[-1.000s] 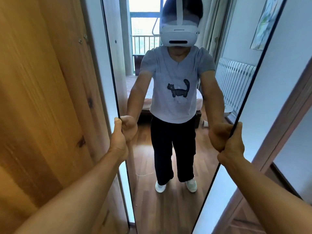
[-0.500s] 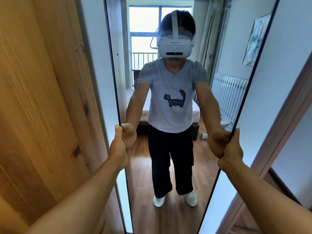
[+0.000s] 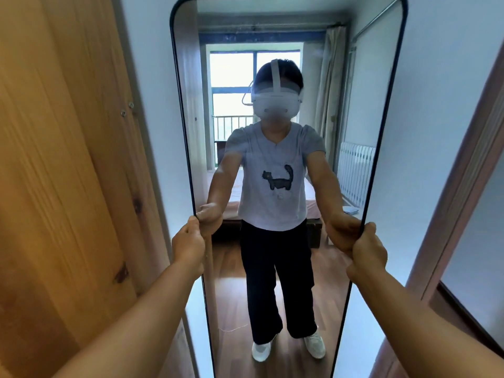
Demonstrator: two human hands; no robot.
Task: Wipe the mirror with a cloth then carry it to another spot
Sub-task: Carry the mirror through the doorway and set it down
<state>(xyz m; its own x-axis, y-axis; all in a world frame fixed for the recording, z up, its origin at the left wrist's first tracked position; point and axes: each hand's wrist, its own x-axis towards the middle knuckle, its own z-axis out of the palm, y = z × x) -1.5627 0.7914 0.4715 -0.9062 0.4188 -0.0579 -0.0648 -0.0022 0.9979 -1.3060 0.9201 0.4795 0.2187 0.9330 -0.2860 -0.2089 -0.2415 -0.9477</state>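
Head view, one frame. I see a tall mirror [image 3: 286, 36] with a thin dark frame and rounded top corners, standing upright in front of me, roughly centre of the view. Its top edge is just inside the picture; the bottom runs out of frame, so I can't tell if it rests on the floor or is lifted.

Left hand [image 3: 188, 245] is wrapped around the mirror's left edge, fingers curled tight on the frame, thumb side up. Right hand [image 3: 368, 251] is clamped the same way on the right edge, at about the same height. Both arms are stretched forward, both grips about mid-height on the part of the mirror I can see.

To the left, close by, is a wooden panel [image 3: 60, 186] with knots and two screws near its edge; it could be a door or a wardrobe side, can't tell which. Behind the mirror is a pale wall [image 3: 436, 105]. On the right a brownish door frame [image 3: 469, 165] runs diagonally.

The glass reflects a person in a grey shirt and dark trousers wearing a white headset, plus a window, curtain, radiator and wood floor. No cloth in either hand.
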